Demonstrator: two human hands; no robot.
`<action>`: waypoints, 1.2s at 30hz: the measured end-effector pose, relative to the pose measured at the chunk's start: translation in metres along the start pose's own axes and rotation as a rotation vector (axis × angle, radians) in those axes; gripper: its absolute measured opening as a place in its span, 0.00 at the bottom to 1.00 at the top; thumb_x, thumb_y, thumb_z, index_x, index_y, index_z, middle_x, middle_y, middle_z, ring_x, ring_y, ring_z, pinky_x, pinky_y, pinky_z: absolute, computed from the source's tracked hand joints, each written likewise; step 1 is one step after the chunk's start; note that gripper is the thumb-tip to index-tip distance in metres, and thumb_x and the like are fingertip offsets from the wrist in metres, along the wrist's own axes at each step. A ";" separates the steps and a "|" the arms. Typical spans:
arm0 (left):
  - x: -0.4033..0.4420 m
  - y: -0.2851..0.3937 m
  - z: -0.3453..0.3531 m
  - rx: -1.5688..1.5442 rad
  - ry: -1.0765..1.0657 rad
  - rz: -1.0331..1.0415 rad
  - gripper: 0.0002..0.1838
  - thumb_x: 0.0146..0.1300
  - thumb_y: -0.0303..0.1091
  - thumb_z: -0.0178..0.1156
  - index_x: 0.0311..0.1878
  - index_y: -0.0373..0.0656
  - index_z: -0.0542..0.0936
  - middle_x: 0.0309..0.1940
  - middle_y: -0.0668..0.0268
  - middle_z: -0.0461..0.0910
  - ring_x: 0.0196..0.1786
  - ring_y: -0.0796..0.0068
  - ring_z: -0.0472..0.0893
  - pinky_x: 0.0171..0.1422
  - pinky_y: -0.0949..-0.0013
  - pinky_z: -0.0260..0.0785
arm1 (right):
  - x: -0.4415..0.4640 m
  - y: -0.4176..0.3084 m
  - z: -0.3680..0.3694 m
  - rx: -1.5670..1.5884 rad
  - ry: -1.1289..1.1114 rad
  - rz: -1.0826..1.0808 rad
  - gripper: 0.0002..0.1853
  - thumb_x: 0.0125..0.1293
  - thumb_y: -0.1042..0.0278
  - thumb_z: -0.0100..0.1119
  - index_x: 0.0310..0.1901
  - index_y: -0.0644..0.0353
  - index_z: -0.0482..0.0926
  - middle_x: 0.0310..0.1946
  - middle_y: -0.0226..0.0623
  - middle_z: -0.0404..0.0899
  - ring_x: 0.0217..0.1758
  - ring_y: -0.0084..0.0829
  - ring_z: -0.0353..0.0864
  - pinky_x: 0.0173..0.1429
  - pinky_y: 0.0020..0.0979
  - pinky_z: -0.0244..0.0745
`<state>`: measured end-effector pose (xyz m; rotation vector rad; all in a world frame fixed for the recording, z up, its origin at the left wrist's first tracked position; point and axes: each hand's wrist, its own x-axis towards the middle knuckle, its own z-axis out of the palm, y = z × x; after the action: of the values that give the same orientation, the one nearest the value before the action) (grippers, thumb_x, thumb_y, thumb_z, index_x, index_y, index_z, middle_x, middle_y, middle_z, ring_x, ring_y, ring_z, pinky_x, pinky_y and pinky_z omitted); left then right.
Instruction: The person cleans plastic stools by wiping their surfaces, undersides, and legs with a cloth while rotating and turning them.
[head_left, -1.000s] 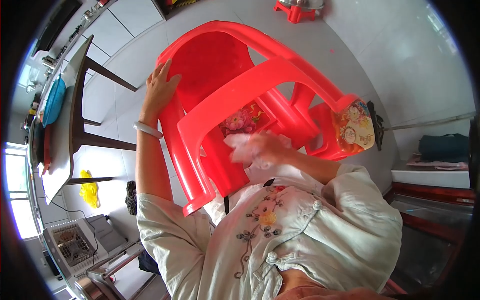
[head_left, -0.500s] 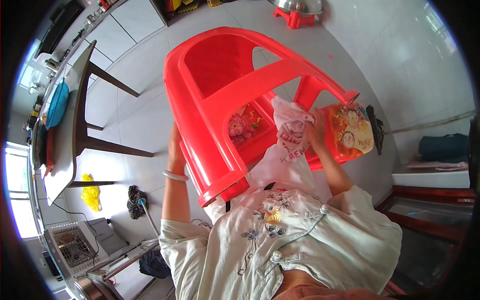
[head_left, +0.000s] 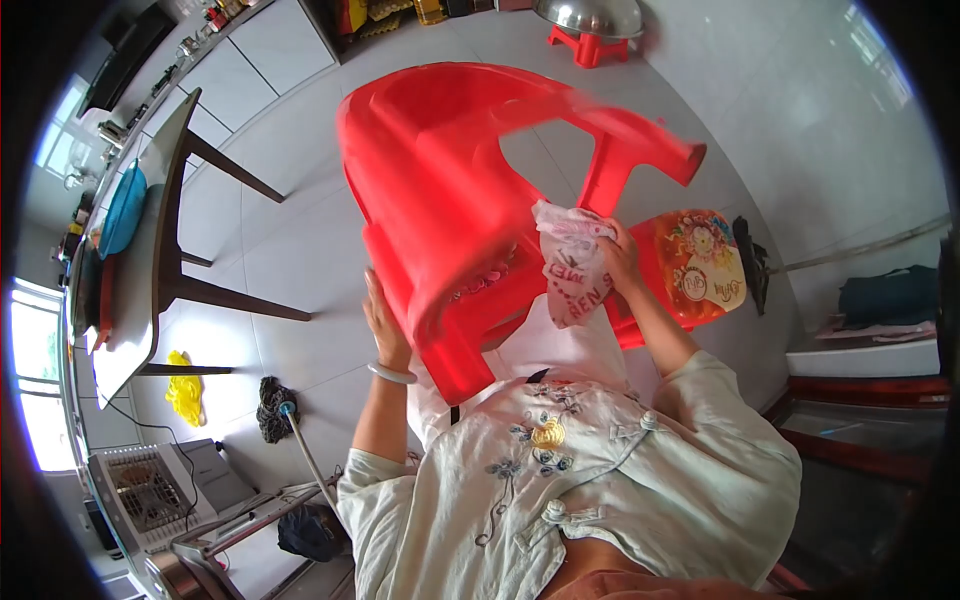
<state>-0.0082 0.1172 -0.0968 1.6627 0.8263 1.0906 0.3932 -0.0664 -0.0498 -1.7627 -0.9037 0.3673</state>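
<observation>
A red plastic chair (head_left: 420, 200) is tilted in front of my body, its near side smeared by motion. My left hand (head_left: 385, 322), with a pale bangle at the wrist, holds the chair's left side; some fingers are hidden behind it. In my right hand (head_left: 622, 258) is a crumpled whitish cloth (head_left: 575, 265) with red lettering, bunched near the chair's right side. Part of the flowered panel (head_left: 482, 284) on the chair shows beneath the blurred edge. Just right of my right hand stands another red seat with a flowered top (head_left: 700, 262).
To the left stands a table (head_left: 165, 210) with dark legs and a blue basin (head_left: 122, 210). A yellow bag (head_left: 184, 388), a mop (head_left: 275, 410) and a heater (head_left: 150, 490) are lower left. A metal lid (head_left: 590, 14) rests on a small red stool at the back.
The red chair has turned and tipped, so its flowered panel is mostly covered now. My left hand shows more along its side. My right hand has shifted slightly left with the cloth.
</observation>
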 end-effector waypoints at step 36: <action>0.195 0.224 0.020 1.007 -0.390 -0.023 0.37 0.54 0.67 0.58 0.61 0.53 0.76 0.74 0.50 0.51 0.77 0.52 0.48 0.72 0.32 0.43 | -0.006 -0.095 0.083 0.682 -0.549 0.538 0.17 0.64 0.67 0.56 0.53 0.63 0.76 0.41 0.33 0.81 0.41 0.24 0.80 0.47 0.29 0.75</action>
<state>0.0911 0.2098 0.1682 2.5576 1.2152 0.2561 0.2993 -0.0020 0.0033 -1.2391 -0.5398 1.3856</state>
